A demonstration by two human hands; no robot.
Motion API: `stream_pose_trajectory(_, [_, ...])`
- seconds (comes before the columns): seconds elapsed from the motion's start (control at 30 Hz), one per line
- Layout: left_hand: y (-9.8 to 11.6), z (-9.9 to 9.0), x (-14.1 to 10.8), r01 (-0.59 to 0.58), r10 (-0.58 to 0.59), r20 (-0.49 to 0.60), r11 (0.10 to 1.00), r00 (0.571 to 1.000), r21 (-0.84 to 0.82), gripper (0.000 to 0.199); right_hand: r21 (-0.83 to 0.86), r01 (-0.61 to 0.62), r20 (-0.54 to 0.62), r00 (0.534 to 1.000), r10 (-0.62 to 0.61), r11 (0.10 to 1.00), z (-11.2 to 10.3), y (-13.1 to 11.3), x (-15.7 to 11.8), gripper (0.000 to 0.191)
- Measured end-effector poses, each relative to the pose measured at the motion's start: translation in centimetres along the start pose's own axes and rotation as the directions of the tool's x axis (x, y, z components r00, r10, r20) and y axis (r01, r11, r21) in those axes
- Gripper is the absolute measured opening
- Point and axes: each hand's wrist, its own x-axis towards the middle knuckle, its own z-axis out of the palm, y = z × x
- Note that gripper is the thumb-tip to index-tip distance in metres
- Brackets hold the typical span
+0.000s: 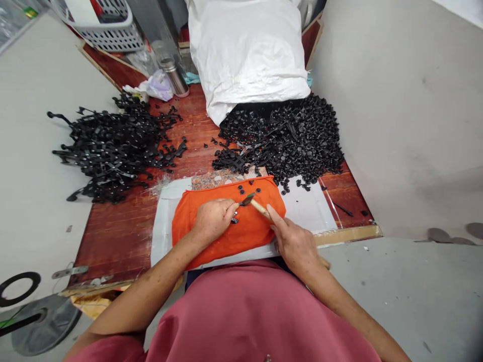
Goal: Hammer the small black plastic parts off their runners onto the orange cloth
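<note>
A: In the head view, how are the arms set?
B: Both forearms reach forward from the rose-pink shirt (264, 311) and angle inward, so the hands nearly meet over a bright orange cloth bundle (222, 239).

A: And the left hand (213, 221)?
B: Its back is up, fingers curled in, thumb and forefinger pointing toward the right hand. A dark, pointed, blade-like piece (247, 199) lies right at those fingertips; I can't tell whether they pinch it.

A: The right hand (296, 244)?
B: It grasps a pale, slim, wooden-looking stick (261, 208), one finger stretched along it, the others mostly hidden underneath. The stick's far end comes up close to the dark piece; whether they are joined I can't tell.

A: Where are the small round black pieces (242, 191)?
B: A few lie on the orange cloth, just beyond the fingertips, and another dark bit rests nearer the body, just beside the left thumb.

A: What's around them?
B: Past the cloth, a large heap of black moulded parts (302, 136) spills below a white woven sack (249, 50); a second, tangled black heap (113, 146) sits to the left on the reddish-brown wooden tabletop (116, 231).
</note>
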Motion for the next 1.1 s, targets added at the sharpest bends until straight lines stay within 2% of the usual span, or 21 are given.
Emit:
stream_pose_trajectory(0.1, [-0.3, -0.7, 0.0, -0.031, 0.031, -0.021, 0.999, 0.999, -0.038, 0.033, -0.058, 0.003, 0.063, 0.998, 0.001, 0.998, 0.5, -0.1, 0.1, 0.054])
stream_pose_trajectory(0.17, [-0.9, -1.5, -0.7, -0.028, 0.017, -0.177, 0.998, 0.984, -0.058, 0.027, -0.034, -0.006, 0.054, 0.998, 0.008, 0.999, 0.9, 0.0, 0.1, 0.055])
stream_pose_trajectory(0.23, [-1.7, -2.2, -2.1, 0.054, -0.091, -0.38, 0.993, 0.921, -0.107, 0.031, 0.018, -0.011, 0.033, 0.999, 0.01, 1.0, 1.3, 0.2, 0.0, 0.054])
stream_pose_trajectory(0.27, [-2.0, -2.3, -3.0, 0.115, -0.175, -0.434, 0.98, 0.884, -0.161, 0.034, 0.045, -0.014, 0.025, 1.0, 0.012, 0.999, 1.5, 0.3, -0.1, 0.054])
stream_pose_trajectory(0.3, [-2.3, -2.3, -4.0, 0.173, -0.261, -0.435, 0.957, 0.862, -0.231, 0.036, 0.067, -0.018, 0.02, 1.0, 0.017, 0.998, 1.7, 0.5, -0.2, 0.054])
stream_pose_trajectory(0.33, [-2.4, -2.1, -4.9, 0.224, -0.333, -0.384, 0.927, 0.861, -0.302, 0.037, 0.083, -0.023, 0.019, 1.0, 0.022, 0.996, 1.9, 0.6, -0.3, 0.054])
stream_pose_trajectory(0.37, [-2.3, -1.7, -5.7, 0.26, -0.372, -0.301, 0.898, 0.878, -0.354, 0.04, 0.09, -0.028, 0.022, 0.999, 0.026, 0.996, 2.0, 0.7, -0.4, 0.054])
stream_pose_trajectory(0.43, [-1.7, -0.8, -6.6, 0.303, -0.382, -0.148, 0.872, 0.912, -0.385, 0.047, 0.079, -0.034, 0.027, 0.999, 0.032, 0.996, 2.2, 0.7, -0.5, 0.054])
stream_pose_trajectory(0.47, [-1.3, -0.3, -6.7, 0.313, -0.373, -0.109, 0.878, 0.921, -0.363, 0.051, 0.069, -0.034, 0.027, 0.999, 0.032, 0.997, 2.3, 0.7, -0.5, 0.054])
stream_pose_trajectory(0.5, [-0.9, 0.0, -6.5, 0.322, -0.371, -0.108, 0.892, 0.922, -0.317, 0.055, 0.061, -0.032, 0.026, 0.999, 0.031, 0.998, 2.3, 0.7, -0.6, 0.054])
stream_pose_trajectory(0.63, [0.3, 0.4, -4.8, 0.33, -0.321, -0.255, 0.944, 0.912, -0.006, 0.058, 0.094, -0.03, 0.023, 0.999, 0.028, 0.995, 2.0, 0.6, -0.3, 0.054])
stream_pose_trajectory(0.7, [0.3, 0.2, -4.1, 0.304, -0.272, -0.256, 0.948, 0.928, 0.094, 0.054, 0.113, -0.036, 0.007, 0.999, 0.036, 0.993, 1.8, 0.6, 0.0, 0.054])
stream_pose_trajectory(0.77, [0.2, 0.1, -3.6, 0.253, -0.225, -0.223, 0.962, 0.948, 0.104, 0.047, 0.105, -0.05, -0.011, 0.999, 0.052, 0.993, 1.7, 0.6, 0.5, 0.053])
stream_pose_trajectory(0.83, [0.1, 0.1, -3.5, 0.195, -0.185, -0.216, 0.98, 0.959, 0.025, 0.036, 0.093, -0.053, -0.003, 0.999, 0.053, 0.994, 1.5, 0.5, 0.9, 0.053])
stream_pose_trajectory(0.9, [0.0, 0.2, -3.4, 0.141, -0.168, -0.229, 0.982, 0.959, -0.128, 0.023, 0.112, -0.022, 0.047, 0.999, 0.017, 0.993, 1.2, 0.2, 0.9, 0.053])
stream_pose_trajectory(1.0, [0.1, 0.4, -3.3, 0.065, -0.164, -0.249, 0.929, 0.954, -0.364, 0.019, 0.164, 0.041, 0.133, 0.989, -0.063, 0.986, 0.7, -0.3, 0.2, 0.056])
stream_pose_trajectory(1.1, [0.0, 0.3, -2.7, 0.02, -0.181, -0.265, 0.858, 0.947, -0.513, 0.015, 0.208, 0.049, 0.15, 0.985, -0.081, 0.977, 0.2, -0.3, -0.9, 0.058])
